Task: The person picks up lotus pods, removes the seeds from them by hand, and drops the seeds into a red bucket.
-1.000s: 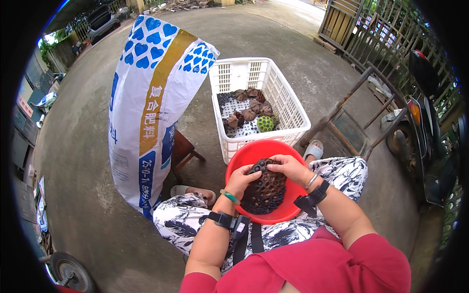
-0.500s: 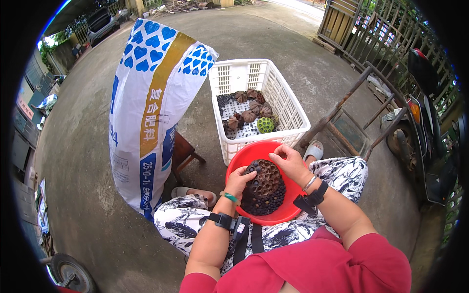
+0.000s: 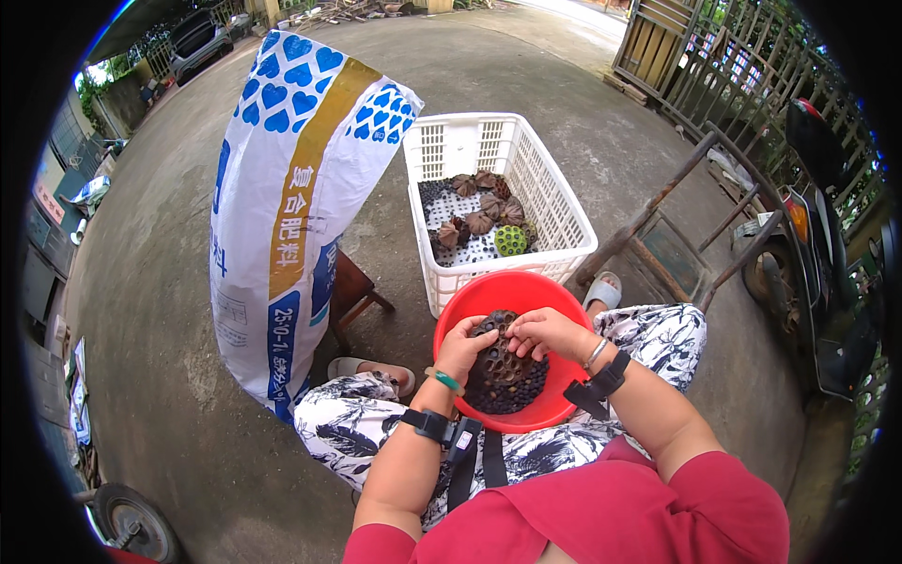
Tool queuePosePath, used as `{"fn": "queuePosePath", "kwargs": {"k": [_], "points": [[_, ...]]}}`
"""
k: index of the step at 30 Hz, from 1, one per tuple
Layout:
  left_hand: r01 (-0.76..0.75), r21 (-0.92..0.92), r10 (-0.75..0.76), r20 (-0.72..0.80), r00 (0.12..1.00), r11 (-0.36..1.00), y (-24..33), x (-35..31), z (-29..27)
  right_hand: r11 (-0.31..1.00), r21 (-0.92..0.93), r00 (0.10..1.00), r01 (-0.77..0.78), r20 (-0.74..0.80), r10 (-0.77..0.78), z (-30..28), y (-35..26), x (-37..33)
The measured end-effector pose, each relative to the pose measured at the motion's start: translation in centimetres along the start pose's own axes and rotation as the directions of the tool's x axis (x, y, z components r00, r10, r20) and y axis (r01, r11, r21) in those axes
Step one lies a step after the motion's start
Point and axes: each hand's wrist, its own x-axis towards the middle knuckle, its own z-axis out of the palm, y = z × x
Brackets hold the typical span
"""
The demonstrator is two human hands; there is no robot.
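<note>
The left hand is grasping a brown seed pod by its left side, thumb on top, with the holed face turned up. The right hand has its thumb and fingers bent together at the right side of the pod; whether a seed is pinched between them cannot be told. The pod is over the left part of a red bowl, above a heap of dark seeds; whether it rests on that heap is unclear. The bowl sits between the person's knees, in patterned trousers.

A green bangle circles the left wrist and a silver bangle the right.

Just beyond the bowl stands a white crate with slotted walls. In it lie dried brown pods, more dark seeds and, at the near right, a green pod.

To the left a tall white sack stands upright, with a wooden stool partly behind it. On the right are a worn chair frame and, farther right, a dark scooter.
</note>
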Motion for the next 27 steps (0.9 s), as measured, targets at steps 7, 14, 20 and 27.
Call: {"fn": "queuePosePath", "kwargs": {"k": [7, 14, 20, 27], "points": [[-0.002, 0.085, -0.01, 0.14, 0.99, 0.996, 0.1, -0.1, 0.2, 0.994, -0.049, 0.989, -0.098, -0.119, 0.092, 0.2, 0.3, 0.5], [-0.021, 0.006, 0.02, 0.097, 0.995, 1.0, 0.2, 0.1, 0.2, 0.982, 0.185, 0.999, 0.047, 0.016, -0.051, -0.6, 0.5, 0.2], [-0.061, 0.157, 0.068, -0.037, 0.997, 0.986, -0.7, 0.7, -0.4, 0.961, 0.265, 0.995, -0.076, 0.078, 0.057, 0.1, -0.1, -0.1], [0.005, 0.284, -0.036, 0.106, 0.994, 0.959, 0.6, 0.1, -0.3, 0.988, -0.132, 0.994, -0.083, -0.075, 0.074, 0.8, 0.2, 0.6]]}}
